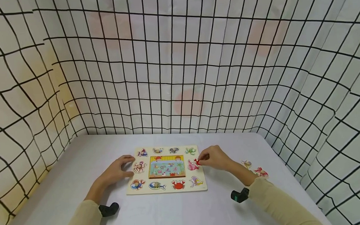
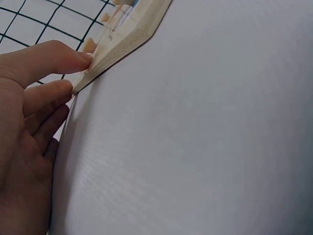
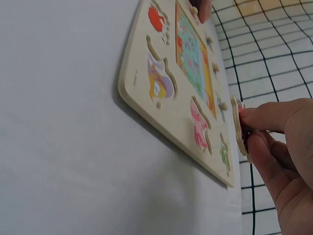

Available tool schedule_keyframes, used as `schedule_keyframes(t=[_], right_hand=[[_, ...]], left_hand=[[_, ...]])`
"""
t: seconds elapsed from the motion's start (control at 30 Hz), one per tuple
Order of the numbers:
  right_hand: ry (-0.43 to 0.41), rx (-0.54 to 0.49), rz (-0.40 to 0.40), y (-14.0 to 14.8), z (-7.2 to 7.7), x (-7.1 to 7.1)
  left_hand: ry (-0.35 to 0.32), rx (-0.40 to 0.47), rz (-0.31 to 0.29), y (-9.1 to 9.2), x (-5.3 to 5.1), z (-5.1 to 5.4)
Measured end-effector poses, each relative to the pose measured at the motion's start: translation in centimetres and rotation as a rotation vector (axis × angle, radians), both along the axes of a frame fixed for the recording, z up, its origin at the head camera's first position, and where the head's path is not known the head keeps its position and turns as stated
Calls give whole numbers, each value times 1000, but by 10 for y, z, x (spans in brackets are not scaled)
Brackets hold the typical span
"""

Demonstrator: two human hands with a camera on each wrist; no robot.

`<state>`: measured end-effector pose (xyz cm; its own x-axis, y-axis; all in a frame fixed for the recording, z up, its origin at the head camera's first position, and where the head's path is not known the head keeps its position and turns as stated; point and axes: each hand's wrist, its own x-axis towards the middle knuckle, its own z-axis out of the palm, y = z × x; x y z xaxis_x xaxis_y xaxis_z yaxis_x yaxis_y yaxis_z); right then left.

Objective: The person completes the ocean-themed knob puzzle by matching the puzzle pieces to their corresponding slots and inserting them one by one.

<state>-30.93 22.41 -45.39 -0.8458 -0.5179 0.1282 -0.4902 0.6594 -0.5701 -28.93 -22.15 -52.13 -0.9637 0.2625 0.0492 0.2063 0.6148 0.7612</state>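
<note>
A yellowish flat puzzle piece (image 1: 246,163) and a red-and-pale one (image 1: 261,172) lie beside the right forearm on the white tabletop (image 1: 171,212). The left hand (image 1: 117,169), fingers relaxed, touches the left edge of a pale rectangular wooden puzzle board (image 1: 170,190); the right hand (image 1: 216,158) pinches a small red wooden piece (image 1: 197,162) near its right edge. Only the right wrist view shows that piece's pale side, clear of the board.

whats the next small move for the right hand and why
Probably move the red piece in the right hand toward the near edge of the board, over the red crab slot: the piece looks crab-shaped, is held off the board, and that slot appears unfilled.
</note>
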Motion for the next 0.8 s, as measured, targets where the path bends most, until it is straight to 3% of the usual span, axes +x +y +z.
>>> schedule_keyframes(t=[0.57,0.8], right_hand=[[-1,-39,118,-49,-13,21],[-50,-41,141,-65,-24,30]], left_hand=[[4,4,0,-1,1,0],[0,7,-4,0,1,1]])
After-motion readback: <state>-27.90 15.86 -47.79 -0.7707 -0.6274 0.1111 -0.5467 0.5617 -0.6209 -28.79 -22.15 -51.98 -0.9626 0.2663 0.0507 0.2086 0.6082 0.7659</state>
